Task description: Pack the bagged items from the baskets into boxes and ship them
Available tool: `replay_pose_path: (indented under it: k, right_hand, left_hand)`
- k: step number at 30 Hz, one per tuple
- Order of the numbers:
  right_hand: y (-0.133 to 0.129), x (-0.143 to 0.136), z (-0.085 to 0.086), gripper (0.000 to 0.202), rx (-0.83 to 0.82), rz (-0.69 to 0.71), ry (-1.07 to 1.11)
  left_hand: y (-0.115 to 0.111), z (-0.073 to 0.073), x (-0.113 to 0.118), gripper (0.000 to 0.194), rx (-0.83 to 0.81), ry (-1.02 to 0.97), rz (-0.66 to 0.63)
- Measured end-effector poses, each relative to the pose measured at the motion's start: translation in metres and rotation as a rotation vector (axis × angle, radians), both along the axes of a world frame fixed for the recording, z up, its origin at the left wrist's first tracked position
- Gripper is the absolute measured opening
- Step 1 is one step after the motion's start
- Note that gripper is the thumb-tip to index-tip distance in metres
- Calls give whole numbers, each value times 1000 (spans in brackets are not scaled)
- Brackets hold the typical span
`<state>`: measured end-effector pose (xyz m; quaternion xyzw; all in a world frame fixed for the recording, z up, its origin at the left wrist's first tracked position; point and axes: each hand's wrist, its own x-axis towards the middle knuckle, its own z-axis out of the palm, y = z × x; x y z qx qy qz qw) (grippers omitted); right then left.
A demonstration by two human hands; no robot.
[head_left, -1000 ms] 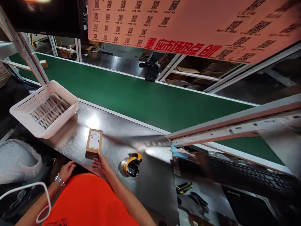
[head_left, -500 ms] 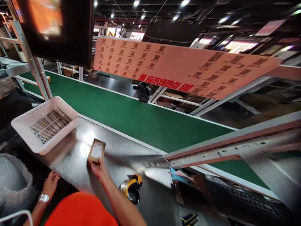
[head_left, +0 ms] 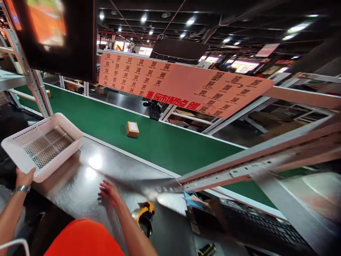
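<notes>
A small cardboard box with a white label sits on the green conveyor belt. My left hand grips the near corner of a white plastic basket, thumb on the rim and the other fingers mostly hidden. The basket holds nothing and has a mesh bottom. Over the metal table, my right hand is open with its fingers spread and nothing in it. To the right of that forearm lies a yellow and black tape dispenser.
A slanted metal beam crosses on the right, above a dark keyboard. A pink board with printed codes hangs over the belt. A monitor hangs upper left. A yellow and black tool lies at the bottom edge.
The box has left my right hand and now stands on the belt. My left hand has moved left and up onto the basket's corner. The view has shifted slightly right.
</notes>
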<state>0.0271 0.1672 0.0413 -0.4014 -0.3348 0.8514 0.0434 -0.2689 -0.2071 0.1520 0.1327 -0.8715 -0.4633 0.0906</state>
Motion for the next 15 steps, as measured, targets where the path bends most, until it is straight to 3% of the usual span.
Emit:
replay_pose_path:
  k: [3,7,11,15]
  right_hand:
    - [-43,57,-38,64,-89,75,-37]
    - [-54,115,-56,63,-170,21,-97]
    - [-37,133,-43,58,-205,2,-82]
    - [-19,116,-2,68,-107,43,15]
  left_hand:
    - [19,40,7,42,16,-96,39]
    - [40,82,20,53,111,157,29]
    - [63,106,40,83,134,427,-79]
    - [94,106,66,96,176,581,-257]
